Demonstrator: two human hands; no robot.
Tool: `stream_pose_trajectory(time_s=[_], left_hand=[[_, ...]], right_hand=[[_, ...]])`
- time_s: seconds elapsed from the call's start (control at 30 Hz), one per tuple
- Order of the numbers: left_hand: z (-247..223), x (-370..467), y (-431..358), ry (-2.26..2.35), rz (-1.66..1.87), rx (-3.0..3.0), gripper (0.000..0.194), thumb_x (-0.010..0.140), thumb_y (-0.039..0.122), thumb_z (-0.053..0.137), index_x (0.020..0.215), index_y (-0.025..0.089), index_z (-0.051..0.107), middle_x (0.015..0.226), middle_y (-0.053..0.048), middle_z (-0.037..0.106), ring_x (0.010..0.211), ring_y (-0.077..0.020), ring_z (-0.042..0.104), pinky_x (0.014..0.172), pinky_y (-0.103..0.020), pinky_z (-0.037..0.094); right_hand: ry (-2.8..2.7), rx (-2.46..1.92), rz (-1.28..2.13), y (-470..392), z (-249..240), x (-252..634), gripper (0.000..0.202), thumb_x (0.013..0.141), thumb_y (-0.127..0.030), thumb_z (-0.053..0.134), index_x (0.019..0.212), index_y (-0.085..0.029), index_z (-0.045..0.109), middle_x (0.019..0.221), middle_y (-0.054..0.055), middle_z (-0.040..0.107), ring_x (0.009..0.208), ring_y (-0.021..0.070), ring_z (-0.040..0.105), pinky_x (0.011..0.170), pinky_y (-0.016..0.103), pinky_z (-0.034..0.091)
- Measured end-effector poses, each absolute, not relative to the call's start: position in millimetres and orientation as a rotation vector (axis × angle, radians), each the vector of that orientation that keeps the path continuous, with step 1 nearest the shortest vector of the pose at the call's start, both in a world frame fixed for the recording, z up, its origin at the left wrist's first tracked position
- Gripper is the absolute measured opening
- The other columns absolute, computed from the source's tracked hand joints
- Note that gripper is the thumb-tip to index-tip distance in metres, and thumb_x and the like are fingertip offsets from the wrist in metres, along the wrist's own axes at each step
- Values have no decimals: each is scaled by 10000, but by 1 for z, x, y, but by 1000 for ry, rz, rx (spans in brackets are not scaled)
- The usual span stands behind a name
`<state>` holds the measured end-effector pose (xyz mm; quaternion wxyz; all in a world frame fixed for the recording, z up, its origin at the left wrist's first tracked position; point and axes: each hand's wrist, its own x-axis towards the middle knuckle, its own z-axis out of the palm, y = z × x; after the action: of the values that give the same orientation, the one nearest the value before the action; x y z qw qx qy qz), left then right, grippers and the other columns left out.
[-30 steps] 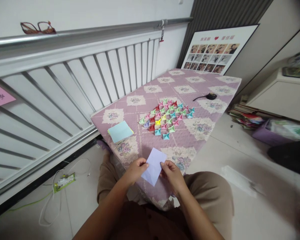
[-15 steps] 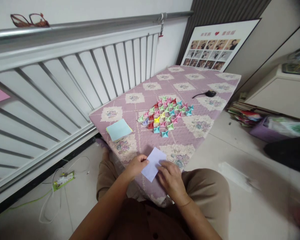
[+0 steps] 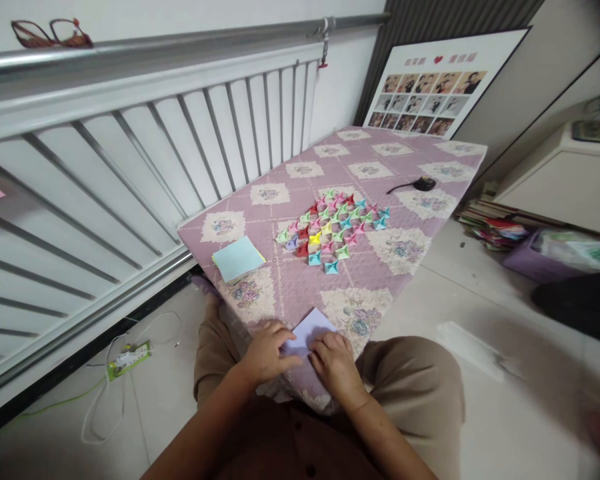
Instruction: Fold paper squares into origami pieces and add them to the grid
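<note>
A lavender paper sheet [image 3: 310, 330] lies near the table's front corner, between my hands. My left hand [image 3: 270, 350] rests at its left edge, thumb and fingers apart. At the right side, my right hand [image 3: 334, 360] has its fingers bent together on the sheet's edge, pressing it. Farther back, small folded paper pieces [image 3: 332, 230] in green, pink, red, blue and yellow stand in rows. A stack of square paper [image 3: 239, 259], light blue on top, lies on the left of the table.
The table has a purple floral cloth [image 3: 300, 280]. A black object with a strap [image 3: 424, 184] lies toward its back right. A white radiator [image 3: 180, 147] runs along the left, and a power strip [image 3: 129, 360] is on the floor.
The lavender sheet has come down against the table and its near part is now covered by my hands. My left hand has opened from its pinch; my right fingers have shifted on the sheet.
</note>
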<state>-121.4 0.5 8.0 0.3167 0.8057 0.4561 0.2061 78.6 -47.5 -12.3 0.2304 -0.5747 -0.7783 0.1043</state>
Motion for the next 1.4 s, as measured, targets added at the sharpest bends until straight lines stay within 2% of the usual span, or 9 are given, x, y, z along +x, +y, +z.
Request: stream_pose_trajectory(time_s=[0.07, 0.2, 0.33, 0.53, 0.97, 1.13, 1.2, 1.3, 1.4], left_hand=[[5, -124, -7, 1167, 427, 2255, 329, 758, 388, 675, 1035, 211, 657, 1062, -66, 614, 1018, -238, 514, 932, -374, 382], [-2, -120, -15, 1401, 297, 2314, 137, 848, 286, 578, 903, 213, 680, 986, -59, 620, 971, -230, 514, 890, -374, 376], [0, -114, -16, 1618, 287, 2239, 139, 860, 288, 570, 804, 209, 670, 910, -57, 620, 926, -231, 526, 845, -368, 372], [6, -116, -11, 1707, 210, 2162, 196, 871, 331, 556, 765, 199, 655, 872, -59, 628, 883, -223, 550, 774, -339, 365], [6, -115, -6, 1744, 101, 2233, 188, 864, 318, 573, 734, 187, 613, 854, -56, 624, 872, -229, 555, 764, -332, 376], [9, -119, -5, 1736, 110, 2224, 121, 873, 276, 572, 825, 179, 625, 895, -56, 634, 897, -230, 559, 796, -348, 389], [11, -120, -5, 1687, 135, 2310, 109, 887, 257, 560, 920, 190, 639, 999, -69, 641, 958, -246, 550, 849, -382, 375], [9, -120, -7, 1351, 215, 2589, 210, 926, 228, 505, 1103, 258, 614, 1255, -57, 580, 1131, -261, 487, 942, -429, 320], [1, -122, -9, 1049, 232, 2786, 288, 958, 225, 448, 1216, 285, 560, 1339, -33, 539, 1206, -235, 440, 968, -410, 308]], right_hand=[[-2117, -1580, 292, -48, -12, 79, 90, 858, -231, 572, 859, -239, 661, 909, 45, 614, 901, 220, 503, 871, 384, 334], [-2073, -1598, 280, -47, -11, 78, 162, 892, -308, 547, 793, -236, 654, 881, 44, 604, 884, 218, 502, 842, 372, 337], [-2048, -1723, 235, -43, -10, 76, 229, 896, -346, 542, 724, -223, 629, 813, 50, 580, 851, 225, 502, 787, 359, 340], [-2031, -1813, 159, -36, -10, 73, 261, 870, -367, 565, 653, -225, 597, 784, 58, 576, 833, 235, 500, 733, 352, 324], [-1979, -1868, 155, -32, -14, 71, 261, 844, -387, 593, 640, -228, 562, 771, 48, 575, 828, 229, 492, 731, 349, 301], [-1949, -1857, 156, -32, -18, 73, 194, 847, -389, 599, 730, -234, 593, 802, 46, 594, 839, 239, 499, 747, 355, 299], [-1947, -1854, 159, -32, -19, 73, 175, 847, -385, 604, 758, -235, 603, 813, 45, 602, 849, 243, 502, 752, 356, 298], [-1964, -1845, 167, -32, -17, 73, 162, 855, -362, 601, 755, -235, 610, 823, 42, 607, 870, 243, 502, 758, 353, 296], [-1975, -1841, 166, -33, -15, 73, 173, 860, -348, 601, 736, -227, 607, 816, 38, 600, 870, 233, 500, 751, 343, 293]])
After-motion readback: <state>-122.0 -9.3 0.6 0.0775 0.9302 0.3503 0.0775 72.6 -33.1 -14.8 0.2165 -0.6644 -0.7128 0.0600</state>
